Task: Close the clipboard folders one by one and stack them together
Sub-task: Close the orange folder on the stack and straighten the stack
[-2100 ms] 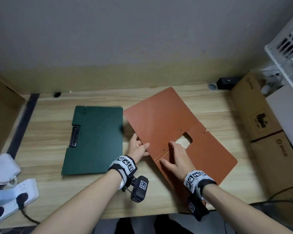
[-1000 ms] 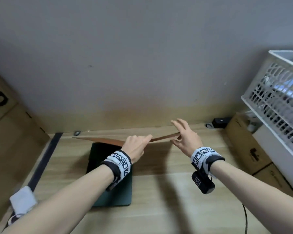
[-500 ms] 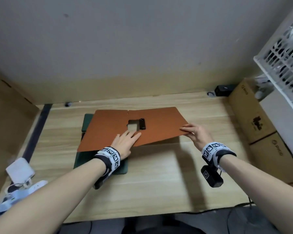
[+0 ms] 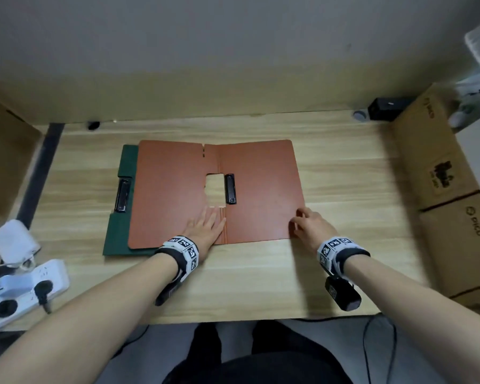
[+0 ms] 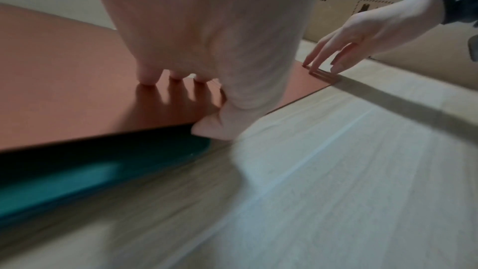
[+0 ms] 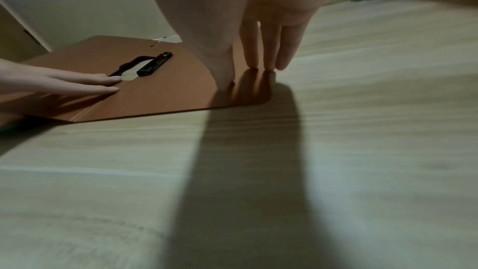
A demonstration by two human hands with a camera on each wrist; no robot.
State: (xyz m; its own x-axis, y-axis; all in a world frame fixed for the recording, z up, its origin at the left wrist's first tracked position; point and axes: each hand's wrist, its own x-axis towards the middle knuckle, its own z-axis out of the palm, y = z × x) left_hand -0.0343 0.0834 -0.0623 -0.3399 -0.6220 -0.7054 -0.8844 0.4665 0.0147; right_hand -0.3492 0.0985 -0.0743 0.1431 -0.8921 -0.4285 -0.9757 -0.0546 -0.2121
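Left hand (image 4: 205,230) flat on open orange folder (image 4: 261,195), right hand (image 4: 311,225) at its edge

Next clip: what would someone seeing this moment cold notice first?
The open orange-brown folder spread flat mid-desk, its left half lying over a closed green folder, its black clip beside a cutout at the spine. The left hand presses flat near the spine, while the right hand has fingertips on the near right corner.

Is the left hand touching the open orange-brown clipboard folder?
Touching. In the head view the left hand lies flat on the orange-brown clipboard folder by its fold; the left wrist view shows fingertips meeting its surface.
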